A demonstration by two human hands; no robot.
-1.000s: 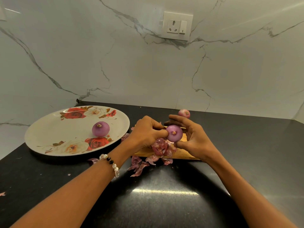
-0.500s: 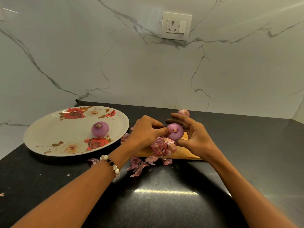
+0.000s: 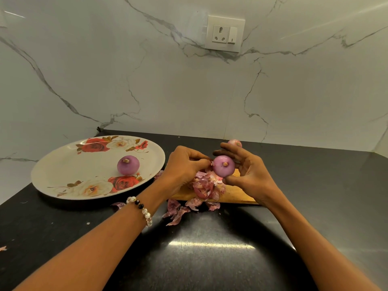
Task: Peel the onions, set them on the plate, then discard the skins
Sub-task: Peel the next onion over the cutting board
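My right hand (image 3: 249, 173) holds a peeled purple onion (image 3: 223, 166) between thumb and fingers, above the wooden board (image 3: 235, 195). My left hand (image 3: 183, 166) is curled beside it, its fingertips pinching a bit of skin at the onion's left side. A second peeled onion (image 3: 128, 165) lies on the flowered plate (image 3: 63, 175) at the left. Another onion (image 3: 235, 143), still in its skin, shows behind my right fingers. Loose onion skins (image 3: 204, 186) are heaped on the board, and more skins (image 3: 177, 211) lie on the black counter in front of it.
The black counter (image 3: 199, 259) meets a marble wall with a socket (image 3: 224, 36). Small skin scraps lie at the counter's left edge (image 3: 3, 248) and by the plate's rim (image 3: 118, 205).
Both hands have lifted the onion slightly and turned it; the left fingers keep picking at its side. The plate and its onion have not moved.
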